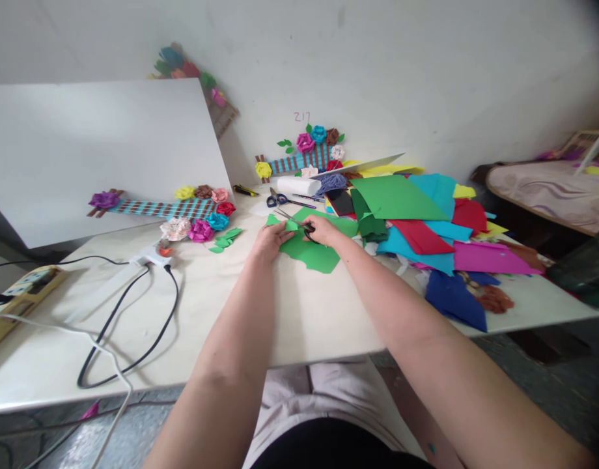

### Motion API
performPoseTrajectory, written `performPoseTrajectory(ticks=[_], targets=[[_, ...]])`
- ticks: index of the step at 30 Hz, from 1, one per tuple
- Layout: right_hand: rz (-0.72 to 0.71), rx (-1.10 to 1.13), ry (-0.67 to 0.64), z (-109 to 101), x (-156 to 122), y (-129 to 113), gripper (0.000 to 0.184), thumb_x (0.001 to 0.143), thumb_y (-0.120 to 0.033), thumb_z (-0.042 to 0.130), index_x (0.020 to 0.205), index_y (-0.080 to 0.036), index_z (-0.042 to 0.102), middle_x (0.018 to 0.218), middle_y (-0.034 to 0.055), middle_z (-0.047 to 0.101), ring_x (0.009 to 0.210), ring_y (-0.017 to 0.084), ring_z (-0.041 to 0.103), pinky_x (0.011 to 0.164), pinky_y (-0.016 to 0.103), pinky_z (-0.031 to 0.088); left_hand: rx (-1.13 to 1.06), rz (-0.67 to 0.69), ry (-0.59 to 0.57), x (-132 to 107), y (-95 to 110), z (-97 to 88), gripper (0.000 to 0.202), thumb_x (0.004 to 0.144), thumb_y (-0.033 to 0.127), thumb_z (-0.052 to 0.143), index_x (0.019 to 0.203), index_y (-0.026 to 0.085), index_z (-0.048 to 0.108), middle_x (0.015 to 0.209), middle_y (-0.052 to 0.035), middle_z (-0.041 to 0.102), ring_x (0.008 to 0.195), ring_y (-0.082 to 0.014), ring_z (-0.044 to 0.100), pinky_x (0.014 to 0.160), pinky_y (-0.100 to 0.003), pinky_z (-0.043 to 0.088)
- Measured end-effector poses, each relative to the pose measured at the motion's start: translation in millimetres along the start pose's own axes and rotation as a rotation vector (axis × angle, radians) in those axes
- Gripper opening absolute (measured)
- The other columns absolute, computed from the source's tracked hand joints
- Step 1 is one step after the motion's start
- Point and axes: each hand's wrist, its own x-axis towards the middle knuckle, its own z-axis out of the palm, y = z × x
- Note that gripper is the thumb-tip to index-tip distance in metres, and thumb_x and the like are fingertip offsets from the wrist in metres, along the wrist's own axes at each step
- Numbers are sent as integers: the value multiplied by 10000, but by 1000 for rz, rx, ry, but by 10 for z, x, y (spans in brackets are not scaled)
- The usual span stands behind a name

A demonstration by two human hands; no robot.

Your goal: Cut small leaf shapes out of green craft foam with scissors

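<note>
My right hand (323, 232) is closed around the dark handles of a pair of scissors (294, 219), whose blades point left. Between the fingers of my left hand (273, 242) is a small folded piece of green paper (292, 225), close by the blades. A larger sheet of green paper (312, 255) with cut edges lies flat on the table under both hands. Left of my left hand sit several cut green paper leaves (226, 240). Whether the blades touch the paper is too small to tell.
A second pair of scissors (277, 198) and a yellow cutter (245, 190) lie behind the hands. Coloured sheets (402, 198) pile up on the right. A flower-decked guitar shape (163, 208), a glue gun (153, 255) with a black cable, and a power strip (23, 296) are on the left.
</note>
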Motion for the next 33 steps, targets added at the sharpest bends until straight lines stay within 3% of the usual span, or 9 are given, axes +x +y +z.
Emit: performPoseTrajectory(ticks=[4,10,16,19,23,26,29,33], targets=[[-4,42,19,32,15,30,374,566,-151,748,927,-198,660,798,-7,690,737,181,623,658,276,499,185,-18,-20,6,-55,52,50,658,77,665,678,76,618,691,-78,665,628,-142,646,731,-295,544],[-35,85,64,58,36,34,316,593,-158,719,897,-209,654,769,-13,684,726,182,628,656,286,508,354,20,123,94,-159,49,194,591,131,738,502,116,566,490,-14,568,522,-125,593,647,-265,521],[63,105,366,-76,2,-112,387,658,-253,709,1032,-213,618,869,18,683,840,196,632,763,323,490,92,180,232,103,-100,-20,145,587,183,756,591,102,636,619,-36,634,643,-126,619,729,-260,521],[57,165,415,-148,-31,-184,378,697,-298,692,1051,-201,602,877,27,679,859,191,628,756,305,488,-20,253,329,115,-47,-68,134,616,170,743,595,110,625,610,-15,618,631,-112,613,741,-262,521],[48,334,210,-203,-101,-257,294,730,-376,674,922,-167,598,683,1,624,629,134,604,545,213,469,-120,308,386,140,7,-126,89,678,129,691,616,121,627,650,-14,639,664,-105,635,779,-256,517],[53,461,-52,-255,-172,-278,290,757,-429,644,842,-161,571,568,-28,564,432,77,514,361,163,338,-168,338,423,152,37,-159,84,680,139,700,641,135,626,669,-15,651,783,-132,662,813,-255,514],[10,493,-246,-332,-230,-259,322,759,-463,644,749,-158,543,548,-22,579,388,58,500,313,156,279,-187,356,452,147,64,-177,85,689,139,696,653,142,619,686,-17,659,843,-141,663,821,-249,515],[28,467,-460,-428,-259,-216,376,736,-499,666,703,-150,528,547,-8,603,365,56,492,301,165,283,-264,367,473,116,97,-173,143,743,83,627,618,143,590,657,-3,643,765,-107,661,807,-231,520]])
